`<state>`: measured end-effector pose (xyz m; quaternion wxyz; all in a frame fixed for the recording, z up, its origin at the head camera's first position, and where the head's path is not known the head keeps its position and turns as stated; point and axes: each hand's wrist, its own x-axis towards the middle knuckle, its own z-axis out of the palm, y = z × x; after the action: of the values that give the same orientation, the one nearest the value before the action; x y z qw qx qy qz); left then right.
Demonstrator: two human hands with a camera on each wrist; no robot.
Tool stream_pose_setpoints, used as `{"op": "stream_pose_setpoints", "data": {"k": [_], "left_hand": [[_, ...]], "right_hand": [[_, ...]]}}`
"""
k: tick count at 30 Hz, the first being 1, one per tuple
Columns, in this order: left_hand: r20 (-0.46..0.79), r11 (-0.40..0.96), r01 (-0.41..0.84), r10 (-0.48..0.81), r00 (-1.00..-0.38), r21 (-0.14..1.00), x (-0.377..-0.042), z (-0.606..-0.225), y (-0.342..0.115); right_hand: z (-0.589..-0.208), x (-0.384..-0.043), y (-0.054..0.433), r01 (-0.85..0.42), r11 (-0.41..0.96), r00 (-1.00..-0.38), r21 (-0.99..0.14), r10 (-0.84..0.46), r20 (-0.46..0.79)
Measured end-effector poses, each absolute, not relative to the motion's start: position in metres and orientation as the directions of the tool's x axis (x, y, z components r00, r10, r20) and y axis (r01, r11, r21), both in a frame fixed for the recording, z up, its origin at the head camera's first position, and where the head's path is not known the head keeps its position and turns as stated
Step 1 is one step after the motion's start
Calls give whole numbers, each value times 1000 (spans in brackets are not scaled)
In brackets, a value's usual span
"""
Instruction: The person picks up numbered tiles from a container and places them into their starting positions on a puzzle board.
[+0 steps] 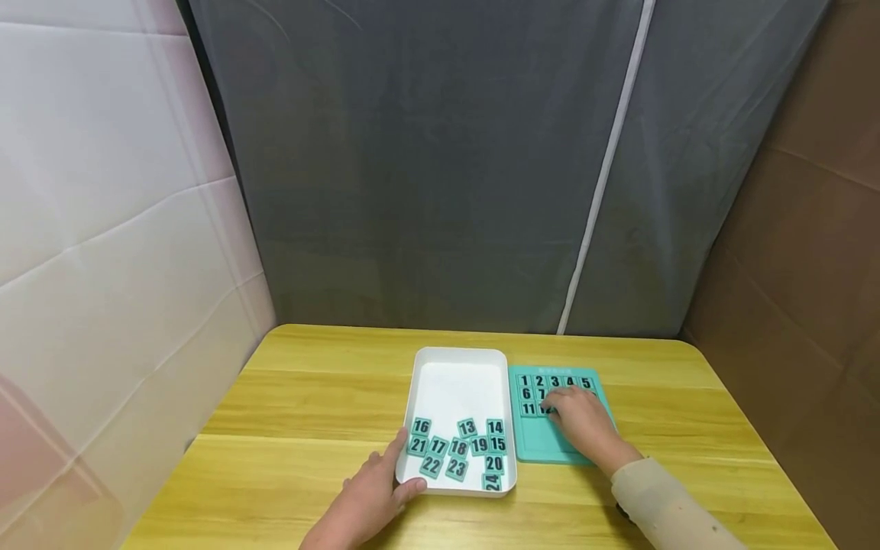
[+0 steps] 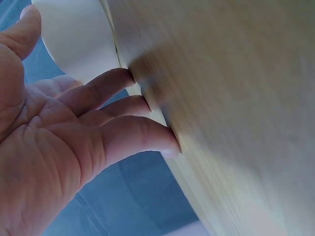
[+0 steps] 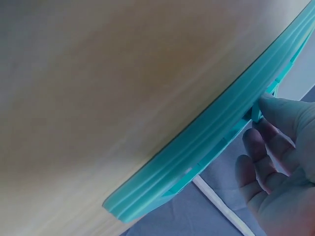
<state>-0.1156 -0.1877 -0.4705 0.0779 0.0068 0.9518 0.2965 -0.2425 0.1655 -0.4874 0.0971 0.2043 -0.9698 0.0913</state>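
A white tray (image 1: 461,389) lies on the table with several teal number tiles (image 1: 458,448) in its near half, 13 to 24 among them. My left hand (image 1: 371,489) holds the tray's near left corner, thumb at the front rim and index finger along the side. In the left wrist view, its other fingertips (image 2: 170,145) rest on the tabletop. To the tray's right is a teal number board (image 1: 550,443). Over the board, my right hand (image 1: 583,424) pinches a small teal tile (image 3: 256,113) between thumb and fingers, near the 12. The hand covers part of the second and third rows.
The board's top row reads 1 to 5, and its lower part shows a bare teal surface. Tray and board stand side by side on the wooden table (image 1: 309,412). A grey curtain (image 1: 412,191) hangs behind, with a white panel (image 1: 117,191) left and a brown one (image 1: 797,229) right.
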Motion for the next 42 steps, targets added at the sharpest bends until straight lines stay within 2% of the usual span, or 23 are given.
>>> {"op": "stream_pose_setpoints", "data": {"k": [9,19,25,29,31,36,42], "left_hand": [[-144,820,-36,57,-988,571,-116,-471,-188],[-148,821,-40,54,-987,569,-116,-471,-186],[-144,822,-36,56,-988,569,-116,-471,-186],[-137,822,-33,55,-989,568,-116,-472,-188],[-135,823,-31,56,-989,568,-116,-472,-189],[-132,822,-27,59,-990,569,-116,-472,-189],[-134,820,-26,62,-989,572,-114,-473,-187]], "right_hand": [[-488,-243,167,-403,906,-905,-131,-373,205],[-486,-245,169,-305,929,-951,-207,-285,124],[-479,-246,160,-335,913,-939,-235,-301,169],[-469,-238,138,-409,878,-905,-247,-357,231],[-465,-232,124,-481,846,-869,-231,-423,258],[-468,-221,95,-641,757,-761,-125,-608,226],[-475,-217,83,-687,725,-710,42,-682,174]]}}
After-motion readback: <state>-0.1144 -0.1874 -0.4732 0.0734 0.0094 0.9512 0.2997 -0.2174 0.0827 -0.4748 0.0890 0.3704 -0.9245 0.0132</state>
